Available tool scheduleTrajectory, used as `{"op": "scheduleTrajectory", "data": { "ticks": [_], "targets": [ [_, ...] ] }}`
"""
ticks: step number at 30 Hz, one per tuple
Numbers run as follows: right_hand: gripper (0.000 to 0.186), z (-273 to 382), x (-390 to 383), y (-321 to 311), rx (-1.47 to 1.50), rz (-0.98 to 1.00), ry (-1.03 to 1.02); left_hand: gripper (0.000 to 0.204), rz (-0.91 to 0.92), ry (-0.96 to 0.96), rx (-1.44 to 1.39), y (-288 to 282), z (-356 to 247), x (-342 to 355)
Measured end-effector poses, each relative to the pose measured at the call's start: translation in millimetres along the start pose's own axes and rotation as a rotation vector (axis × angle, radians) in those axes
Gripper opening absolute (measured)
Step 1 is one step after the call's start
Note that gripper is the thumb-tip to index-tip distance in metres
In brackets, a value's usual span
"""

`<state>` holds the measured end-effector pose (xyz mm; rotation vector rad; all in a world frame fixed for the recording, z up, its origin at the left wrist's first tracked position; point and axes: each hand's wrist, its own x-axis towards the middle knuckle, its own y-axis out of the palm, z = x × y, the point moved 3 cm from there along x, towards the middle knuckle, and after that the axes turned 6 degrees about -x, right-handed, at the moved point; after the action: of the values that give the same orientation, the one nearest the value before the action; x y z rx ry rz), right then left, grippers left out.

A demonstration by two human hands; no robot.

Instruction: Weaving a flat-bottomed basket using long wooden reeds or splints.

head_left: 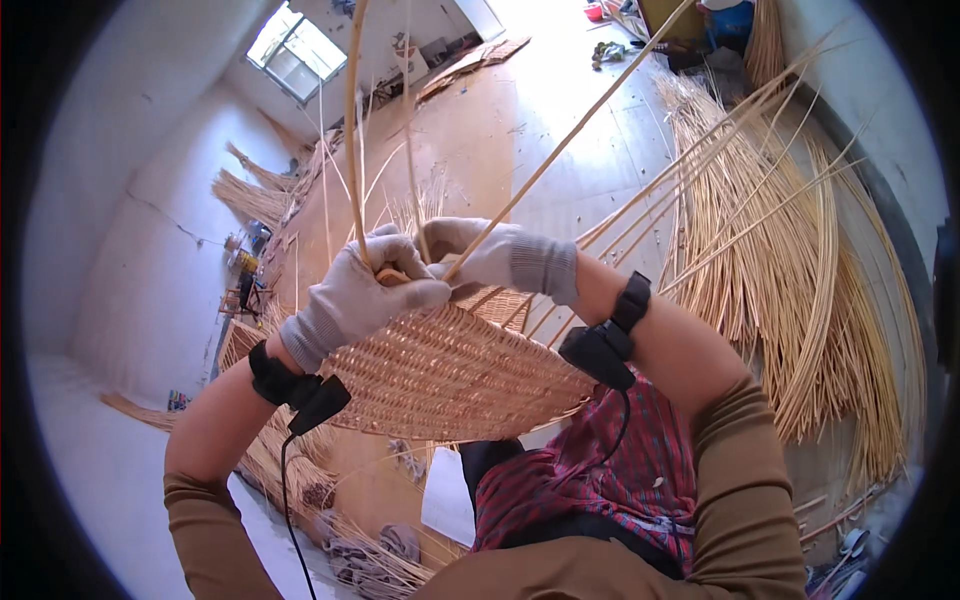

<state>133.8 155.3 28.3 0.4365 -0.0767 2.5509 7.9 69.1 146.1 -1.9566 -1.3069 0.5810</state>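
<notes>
A woven wicker basket [455, 375] rests tilted above my lap, its rim facing away from me. My left hand [375, 285], in a pale grey work glove, closes at the basket's far edge around a thick willow rod [355, 130] that rises upright. Close beside it, my gloved right hand [480, 250] bends its fingers over the same edge, pinching at a wicker strand. A long rod [570, 135] slants up to the right from between the hands. Several thinner stakes fan out from the rim. The exact strand under my right fingertips is hidden.
Large bundles of peeled willow rods [760, 260] lie on the floor at the right. More bundles [255, 195] lean by the left wall. A checked red cloth [600, 460] covers my lap. Grey rags [375, 555] and loose rods lie at the lower left. Flat woven pieces [470, 70] lie far back.
</notes>
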Motion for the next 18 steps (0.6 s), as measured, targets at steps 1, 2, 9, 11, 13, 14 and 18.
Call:
{"op": "scheduleTrajectory", "data": {
  "ticks": [1, 2, 9, 11, 13, 14, 18],
  "targets": [
    [0.054, 5, 0, 8, -0.032, 0.023, 0.102, 0.025, -0.009, -0.005, 0.000, -1, 7, -1],
    [0.054, 1, 6, 9, -0.015, 0.093, 0.099, 0.026, -0.018, -0.004, 0.004, -3, 7, 0],
    [0.047, -10, 18, 1, -0.115, 0.209, -0.033, 0.023, 0.200, 0.123, 0.100, -13, 1, 16],
    [0.042, -3, 12, 7, -0.303, 0.105, 0.151, 0.025, 0.341, 0.025, 0.181, -24, 4, 17],
    [0.038, 14, -1, 2, -1.020, -0.023, 0.025, 0.027, 0.349, -0.003, 0.154, -22, 4, 20],
    [0.035, 34, -6, 9, -1.298, 0.097, 0.161, 0.028, 0.352, -0.027, 0.140, -22, 6, 19],
    [0.020, 186, -42, 50, -1.668, -0.133, -0.105, 0.029, 0.251, 0.195, 0.253, -26, 13, 16]
  ]
}}
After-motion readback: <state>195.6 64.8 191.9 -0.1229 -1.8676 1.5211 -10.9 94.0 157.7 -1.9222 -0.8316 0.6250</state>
